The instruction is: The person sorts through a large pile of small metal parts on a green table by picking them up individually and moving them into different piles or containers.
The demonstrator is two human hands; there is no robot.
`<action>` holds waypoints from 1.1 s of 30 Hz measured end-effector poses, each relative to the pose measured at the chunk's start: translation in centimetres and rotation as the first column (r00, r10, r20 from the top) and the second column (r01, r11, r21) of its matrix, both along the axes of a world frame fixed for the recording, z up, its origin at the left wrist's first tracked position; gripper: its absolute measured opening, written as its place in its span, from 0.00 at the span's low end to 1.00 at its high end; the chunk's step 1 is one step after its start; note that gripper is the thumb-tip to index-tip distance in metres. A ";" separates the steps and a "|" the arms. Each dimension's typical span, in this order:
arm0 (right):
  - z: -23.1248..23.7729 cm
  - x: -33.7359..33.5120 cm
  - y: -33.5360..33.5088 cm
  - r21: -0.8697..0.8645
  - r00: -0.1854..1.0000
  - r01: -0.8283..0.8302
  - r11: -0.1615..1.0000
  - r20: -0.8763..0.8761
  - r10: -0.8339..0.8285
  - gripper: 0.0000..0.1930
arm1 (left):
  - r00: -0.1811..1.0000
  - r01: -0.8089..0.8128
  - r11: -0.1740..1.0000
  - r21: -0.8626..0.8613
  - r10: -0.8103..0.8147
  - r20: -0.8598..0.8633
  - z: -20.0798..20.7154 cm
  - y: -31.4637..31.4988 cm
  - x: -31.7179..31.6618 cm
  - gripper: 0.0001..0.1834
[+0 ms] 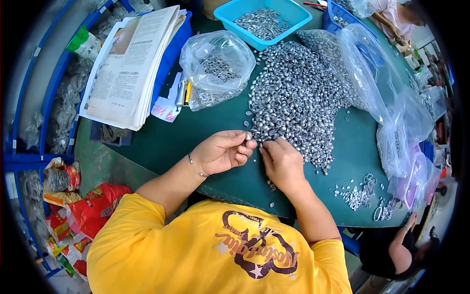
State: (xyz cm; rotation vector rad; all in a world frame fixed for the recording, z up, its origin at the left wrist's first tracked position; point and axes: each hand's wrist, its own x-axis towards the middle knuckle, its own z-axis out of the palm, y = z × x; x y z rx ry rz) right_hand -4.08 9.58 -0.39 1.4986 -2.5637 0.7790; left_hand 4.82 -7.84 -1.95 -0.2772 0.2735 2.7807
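Between the thumb and forefinger of my left hand (226, 151) is a small, rounded silver metal piece (248, 136). The other fingers of that hand curl toward the palm. Close beside it, at the near edge of a big pile of similar metal pieces (293, 93), my right hand (284, 164) points down to the green table (230, 188). Its thumb and fingertips are drawn together, and whatever they hold is too small or hidden to make out. A few loose pieces lie near the right wrist.
Behind the pile stands a light-blue basket (289, 22) of metal parts. A clear bag of rings (215, 68) and stacked papers (129, 68) are at left. Plastic bags (377, 83) and small scattered parts (360, 196) lie right. Two other people (399, 245) sit at the right.
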 end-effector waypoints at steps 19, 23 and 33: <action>0.7 -1.4 2.4 -0.336 -0.305 0.472 0.815 0.805 0.509 0.13 | 0.999 -0.039 0.999 0.035 0.038 0.003 -0.5 0.0 0.1 0.10; 0.0 -1.6 2.9 -0.385 -0.361 0.493 0.780 0.726 0.586 0.13 | 0.999 -0.037 0.994 0.099 0.036 0.013 -0.8 0.0 0.3 0.10; -0.2 0.3 -0.6 -0.105 0.991 -0.044 0.993 0.118 0.056 0.06 | 0.998 -0.055 0.996 0.075 0.053 0.020 -0.7 -0.1 0.6 0.11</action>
